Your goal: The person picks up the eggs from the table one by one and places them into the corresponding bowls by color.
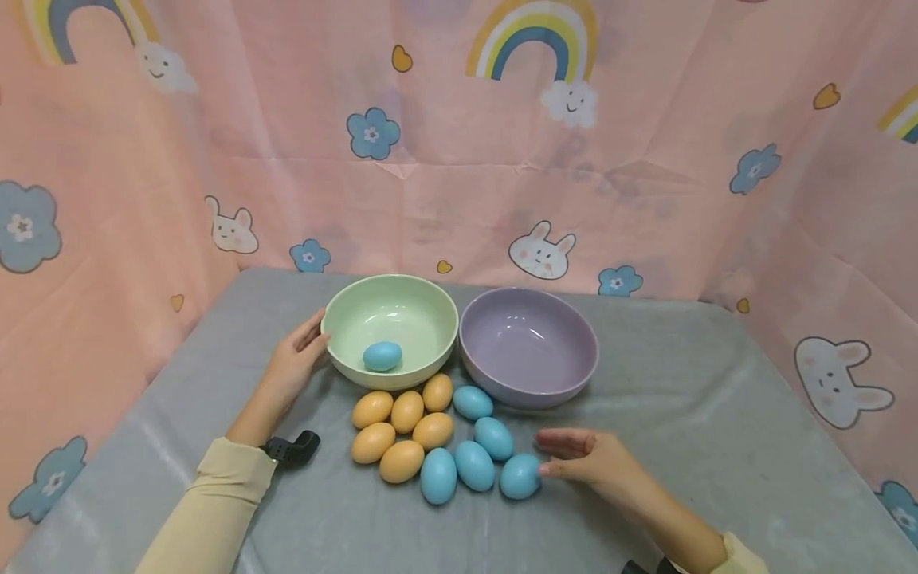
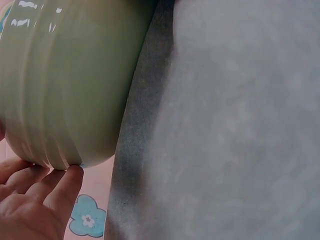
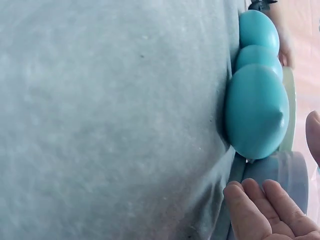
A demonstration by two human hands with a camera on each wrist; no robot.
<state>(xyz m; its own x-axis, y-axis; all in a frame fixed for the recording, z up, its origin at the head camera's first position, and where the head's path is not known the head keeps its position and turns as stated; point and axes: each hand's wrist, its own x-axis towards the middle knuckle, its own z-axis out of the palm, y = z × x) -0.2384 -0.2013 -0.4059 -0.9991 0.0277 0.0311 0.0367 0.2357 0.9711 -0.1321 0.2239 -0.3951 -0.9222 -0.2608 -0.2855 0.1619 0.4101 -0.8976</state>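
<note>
A light green bowl stands at the back, holding one blue egg. My left hand rests against its left side, fairly straight fingers touching the outer wall; the left wrist view shows the fingertips on the green bowl. Beside it is a purple bowl with nothing inside. My right hand is spread just right of the nearest blue egg, thumb at its edge. In the right wrist view a gap shows between fingers and thumb, and the blue egg lies outside it.
Several yellow-orange eggs lie clustered in front of the green bowl. More blue eggs lie to their right, close together. A grey cloth covers the table, and a pink patterned curtain surrounds it at back and sides.
</note>
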